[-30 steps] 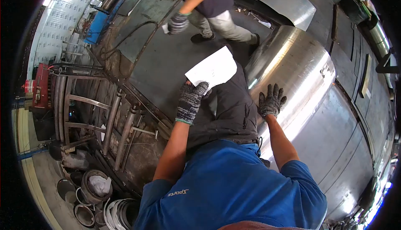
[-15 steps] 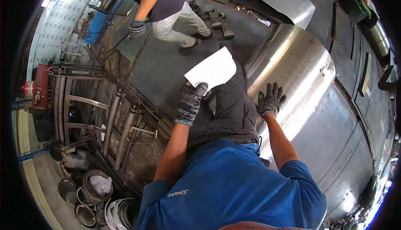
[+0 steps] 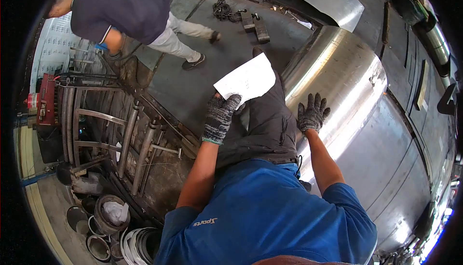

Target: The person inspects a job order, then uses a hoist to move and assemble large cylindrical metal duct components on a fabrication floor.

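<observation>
On metal (image 3: pixel 340 74), right hand (image 3: pixel 312 115); left (image 3: pixel 221 118), paper (image 3: pixel 248 79) (held)

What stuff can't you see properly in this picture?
All in the head view:
- Words on the paper: too small and faint to read.
- Most left hand fingers: hidden behind the paper.
- Right hand palm: hidden, facing the shiny metal.
- Other person's head: mostly cut off by the dark edge.

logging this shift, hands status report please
Left hand gripping white paper. Right hand spread on shiny metal cylinder. Co-worker nearby, apart from both.
</observation>
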Action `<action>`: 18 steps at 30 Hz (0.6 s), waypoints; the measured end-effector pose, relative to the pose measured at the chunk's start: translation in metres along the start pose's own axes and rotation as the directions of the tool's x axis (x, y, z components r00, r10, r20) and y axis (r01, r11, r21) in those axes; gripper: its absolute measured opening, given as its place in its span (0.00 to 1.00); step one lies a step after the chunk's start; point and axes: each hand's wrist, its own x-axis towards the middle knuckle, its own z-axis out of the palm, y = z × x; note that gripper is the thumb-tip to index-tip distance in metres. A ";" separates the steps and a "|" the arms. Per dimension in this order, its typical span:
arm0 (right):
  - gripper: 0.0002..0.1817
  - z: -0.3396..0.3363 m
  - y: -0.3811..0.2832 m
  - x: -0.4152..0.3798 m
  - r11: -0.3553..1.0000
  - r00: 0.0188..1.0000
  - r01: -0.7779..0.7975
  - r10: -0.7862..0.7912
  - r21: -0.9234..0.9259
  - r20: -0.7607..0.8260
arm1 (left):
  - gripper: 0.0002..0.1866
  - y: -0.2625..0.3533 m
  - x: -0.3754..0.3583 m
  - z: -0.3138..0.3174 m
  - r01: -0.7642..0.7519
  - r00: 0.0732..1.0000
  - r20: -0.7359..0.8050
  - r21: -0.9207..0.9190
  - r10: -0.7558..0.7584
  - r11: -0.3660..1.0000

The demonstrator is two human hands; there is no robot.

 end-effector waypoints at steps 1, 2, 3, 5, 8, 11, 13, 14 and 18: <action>0.32 0.000 0.000 0.000 1.000 1.000 -0.002 0.002 -0.003 0.004 | 0.14 -0.001 0.001 0.000 -0.031 1.000 -0.004 0.043 0.031 0.999; 0.32 0.000 0.000 0.000 1.000 1.000 0.000 0.000 -0.004 0.005 | 0.14 -0.001 0.001 -0.001 -0.030 1.000 -0.006 0.043 0.030 0.999; 0.32 0.000 0.000 0.001 1.000 1.000 0.001 -0.001 -0.002 0.004 | 0.14 -0.001 0.001 -0.002 -0.054 0.999 0.000 0.107 0.054 0.993; 0.32 0.000 0.001 0.002 1.000 1.000 0.005 -0.005 -0.002 0.004 | 0.14 0.008 -0.001 0.001 -0.077 0.997 0.005 0.169 0.077 0.983; 0.32 0.001 0.002 0.002 1.000 1.000 0.007 -0.007 -0.003 0.003 | 0.15 0.017 -0.005 0.003 -0.077 0.997 0.012 0.159 0.076 0.984; 0.32 0.000 0.001 0.002 1.000 1.000 0.002 -0.002 -0.009 0.011 | 0.15 0.013 -0.005 0.000 -0.070 0.997 -0.018 0.284 0.078 0.956; 0.32 0.001 0.001 0.001 1.000 1.000 0.005 -0.005 0.000 0.004 | 0.15 0.010 -0.004 -0.002 -0.151 0.988 0.014 0.350 0.156 0.924; 0.32 0.001 0.001 0.000 1.000 1.000 0.005 -0.005 -0.001 0.005 | 0.15 0.013 -0.005 0.000 -0.149 0.988 0.014 0.350 0.154 0.925; 0.32 0.000 -0.002 0.000 1.000 1.000 -0.002 0.002 -0.004 0.000 | 0.14 0.026 -0.010 0.008 -0.003 1.000 0.014 -0.048 0.004 0.999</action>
